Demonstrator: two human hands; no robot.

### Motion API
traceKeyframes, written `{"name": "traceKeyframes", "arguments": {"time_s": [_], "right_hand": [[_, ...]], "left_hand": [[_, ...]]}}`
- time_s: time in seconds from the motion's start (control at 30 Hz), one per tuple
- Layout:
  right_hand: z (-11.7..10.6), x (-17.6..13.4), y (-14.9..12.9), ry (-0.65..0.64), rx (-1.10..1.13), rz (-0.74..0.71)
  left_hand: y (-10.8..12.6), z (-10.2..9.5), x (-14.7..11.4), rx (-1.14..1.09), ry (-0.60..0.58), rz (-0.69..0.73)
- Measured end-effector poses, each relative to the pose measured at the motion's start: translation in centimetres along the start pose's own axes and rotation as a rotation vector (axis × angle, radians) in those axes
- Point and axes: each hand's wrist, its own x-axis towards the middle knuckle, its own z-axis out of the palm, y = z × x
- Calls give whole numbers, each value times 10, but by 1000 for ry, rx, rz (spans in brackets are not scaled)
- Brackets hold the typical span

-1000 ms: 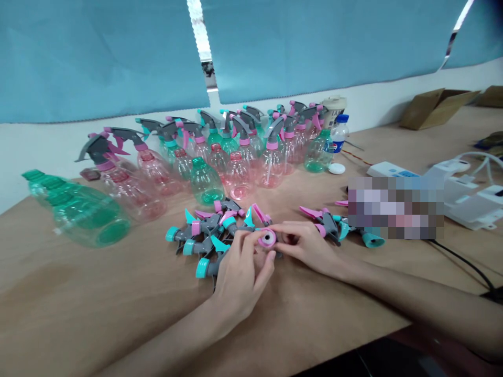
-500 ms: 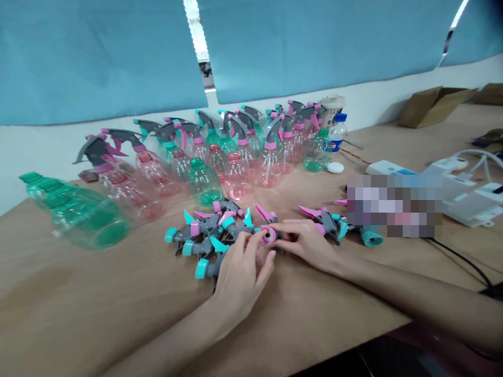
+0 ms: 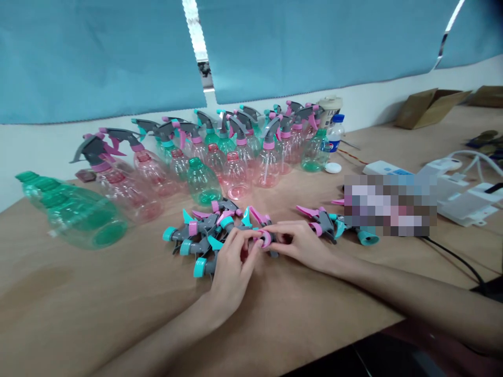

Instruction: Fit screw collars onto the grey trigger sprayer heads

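Between my two hands is a grey and pink trigger spray head [image 3: 265, 239], its pink collar turned toward me. My right hand [image 3: 301, 243] grips its body from the right with thumb and fingers. Thumb and forefinger of my left hand [image 3: 234, 264] pinch the collar's left side; whether a small part sits in that pinch is hidden. Left of my hands lies a pile of loose spray heads [image 3: 202, 228] with turquoise or pink collars. More loose spray heads [image 3: 323, 222] lie just right of my right hand.
Behind stand pink and green clear bottles, some with spray heads fitted, some uncapped like the green bottle [image 3: 204, 183]. Green bottles [image 3: 78, 214] lie at the left. A Pepsi bottle [image 3: 335, 135], white lid [image 3: 332, 167], power strip [image 3: 463, 193] with cables and cardboard box [image 3: 428, 110] are at the right.
My left thumb has come up against the pink collar, where before it was apart from it. The collar has tilted a little. The view has shifted slightly.
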Motion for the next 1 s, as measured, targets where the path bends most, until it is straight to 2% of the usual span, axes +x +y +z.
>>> {"name": "traceKeyframes", "arguments": {"time_s": [0.4,0.7,1.0], "right_hand": [[-1,-1,4,-17,-19,-18],[1,-1,6,-31,-12,-26],[1,-2,1,-54,0,54]], "left_hand": [[-2,2,3,-10,-82,16],[-2,2,4,-98,-165,-69],[-1,3,1,-63,-211,-69]]}}
